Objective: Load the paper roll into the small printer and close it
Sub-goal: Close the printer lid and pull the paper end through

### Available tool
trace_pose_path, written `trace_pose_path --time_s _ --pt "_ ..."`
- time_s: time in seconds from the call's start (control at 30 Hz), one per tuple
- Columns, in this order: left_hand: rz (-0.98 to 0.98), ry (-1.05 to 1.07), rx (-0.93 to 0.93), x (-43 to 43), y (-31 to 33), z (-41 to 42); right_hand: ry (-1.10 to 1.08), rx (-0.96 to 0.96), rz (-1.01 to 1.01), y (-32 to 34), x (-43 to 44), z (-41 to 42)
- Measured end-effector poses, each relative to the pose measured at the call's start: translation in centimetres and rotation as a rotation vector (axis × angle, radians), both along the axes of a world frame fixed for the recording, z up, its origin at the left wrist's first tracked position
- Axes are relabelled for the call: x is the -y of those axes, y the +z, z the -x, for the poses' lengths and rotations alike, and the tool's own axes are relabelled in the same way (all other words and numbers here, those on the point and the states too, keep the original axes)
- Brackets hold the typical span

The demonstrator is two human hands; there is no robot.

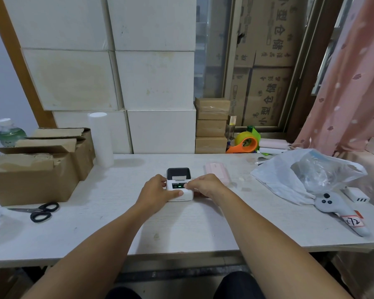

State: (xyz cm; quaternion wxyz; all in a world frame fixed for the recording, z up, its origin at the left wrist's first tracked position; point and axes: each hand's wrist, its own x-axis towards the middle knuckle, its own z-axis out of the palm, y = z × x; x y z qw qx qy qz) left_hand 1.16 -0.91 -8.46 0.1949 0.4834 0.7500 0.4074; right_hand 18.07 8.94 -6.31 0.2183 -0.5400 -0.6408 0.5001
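The small printer (179,184) sits near the middle of a long, pale, wood-grained table (181,229), with both hands against it. At the far left of the table stands a capped water bottle (9,133) behind open cardboard boxes (41,165), and black-handled scissors (37,211) lie flat in front of them. A white cylinder (100,139) stands upright beside the boxes. Behind the table, large white cartons (117,78) are stacked against the wall, then a short stack of small brown boxes (211,126), then a window frame with printed cardboard cartons (266,67) behind the glass. An orange and yellow tape dispenser (245,142) rests at the back edge. A pink flat case (216,172) lies just right of the printer. Further right is a crumpled plastic bag (307,173), a grey handheld controller (341,212) with a handwritten label, and a small white adapter (356,197). A pink patterned curtain (354,83) hangs at the far right.

The printer is a white, rounded block with a dark top opening at its far end, where a strip of white paper shows. A narrow dark panel on its top carries small green lights. The left hand (156,190) grips the printer's left side, fingers curled together and thumb laid across the near top face. The right hand (205,185) holds the right side, fingers bunched, one fingertip pressing the top by the lit panel.
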Motion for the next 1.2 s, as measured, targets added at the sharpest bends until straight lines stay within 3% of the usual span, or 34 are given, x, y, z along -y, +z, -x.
trace_pose_path --time_s 1.2 --pt "-0.008 0.006 -0.005 0.26 0.32 -0.25 0.014 0.032 -0.009 -0.29 -0.81 0.25"
